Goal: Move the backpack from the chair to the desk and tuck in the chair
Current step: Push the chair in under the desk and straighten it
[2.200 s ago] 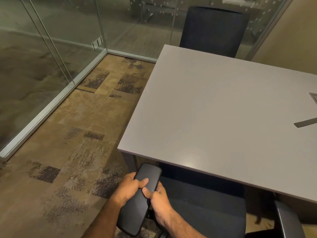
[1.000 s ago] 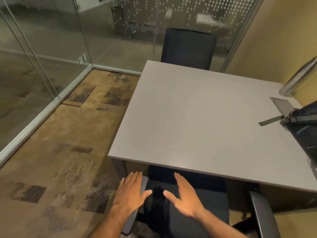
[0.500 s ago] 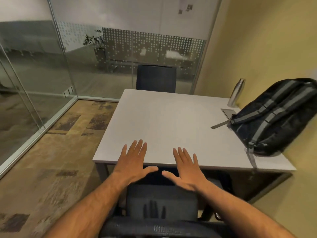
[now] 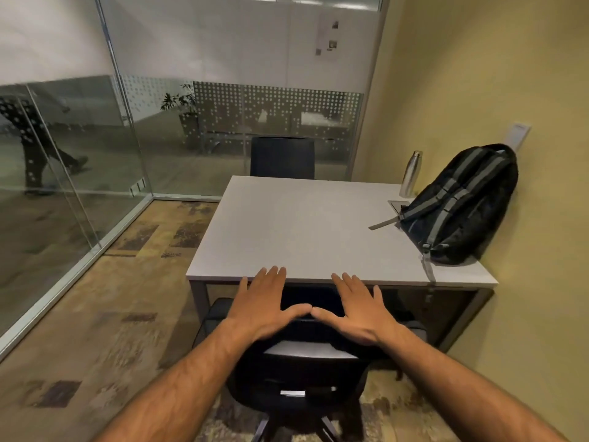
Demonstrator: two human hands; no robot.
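Observation:
A black backpack (image 4: pixel 460 205) with grey straps lies on the right side of the grey desk (image 4: pixel 306 231), leaning against the yellow wall. The black office chair (image 4: pixel 302 374) stands at the desk's near edge with its seat under the desktop. My left hand (image 4: pixel 266 306) and my right hand (image 4: pixel 358 309) hover flat with fingers spread over the top of the chair's backrest, thumbs nearly touching; whether the palms touch the backrest I cannot tell. Neither hand holds anything.
A steel bottle (image 4: pixel 411 173) stands at the desk's far right by a cable hatch (image 4: pixel 398 205). A second dark chair (image 4: pixel 282 157) sits at the desk's far side. Glass walls (image 4: pixel 73 173) close off the left and back; patterned carpet lies to the left.
My hands let go of the chair's armrest and opened flat over the backrest. The view pulled back and tilted up, bringing the whole desk, backpack and bottle into sight.

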